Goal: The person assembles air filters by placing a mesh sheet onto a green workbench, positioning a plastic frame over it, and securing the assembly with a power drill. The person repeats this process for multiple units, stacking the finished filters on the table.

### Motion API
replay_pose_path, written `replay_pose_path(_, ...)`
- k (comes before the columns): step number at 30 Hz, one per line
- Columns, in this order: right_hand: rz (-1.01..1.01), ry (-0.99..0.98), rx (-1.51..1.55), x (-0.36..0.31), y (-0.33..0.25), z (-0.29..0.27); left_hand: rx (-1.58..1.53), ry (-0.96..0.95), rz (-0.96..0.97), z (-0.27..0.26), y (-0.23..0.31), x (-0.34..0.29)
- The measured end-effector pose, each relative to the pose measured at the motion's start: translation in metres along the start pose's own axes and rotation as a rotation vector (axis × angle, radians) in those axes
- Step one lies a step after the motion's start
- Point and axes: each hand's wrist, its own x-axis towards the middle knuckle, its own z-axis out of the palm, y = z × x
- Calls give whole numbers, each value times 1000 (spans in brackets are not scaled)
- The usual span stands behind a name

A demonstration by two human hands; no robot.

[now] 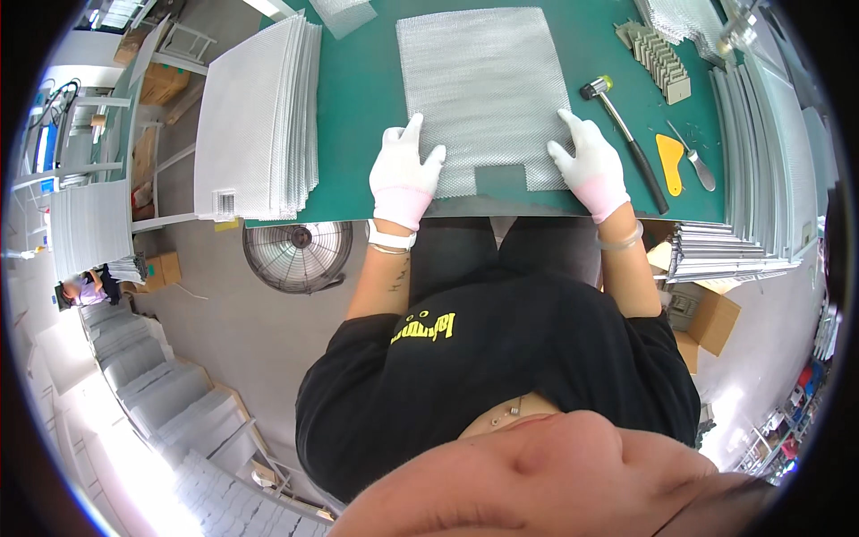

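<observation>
A silvery metal mesh sheet (pixel 483 85) lies flat on the green tabletop in front of me, with a rectangular notch in its near edge. My left hand (pixel 405 168), in a white glove with a pink cuff, rests at the sheet's near left corner, thumb and fingers apart. At the near right side my right hand (pixel 588 164), gloved alike, touches the edge with its fingers spread. Neither hand is closed round the sheet. To the right lie a mallet (pixel 631 134) with a black handle, a yellow scraper (pixel 669 161) and a grey-handled pointed tool (pixel 701 168).
A tall stack of mesh sheets (pixel 255 116) stands on the left of the green table (pixel 358 134). A row of small metal brackets (pixel 658 58) lies at the far right. Framed panels (pixel 761 152) stack along the right edge. A floor fan (pixel 298 255) sits below the table's left front.
</observation>
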Motion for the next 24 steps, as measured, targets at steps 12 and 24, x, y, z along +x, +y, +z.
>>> replay_pose_path(12,73,-105,-179,0,-10,-9,41,109,325,24,-19,21)
replay_pose_path(24,21,229,-223,150,107,-83,142,13,299,2,-13,27)
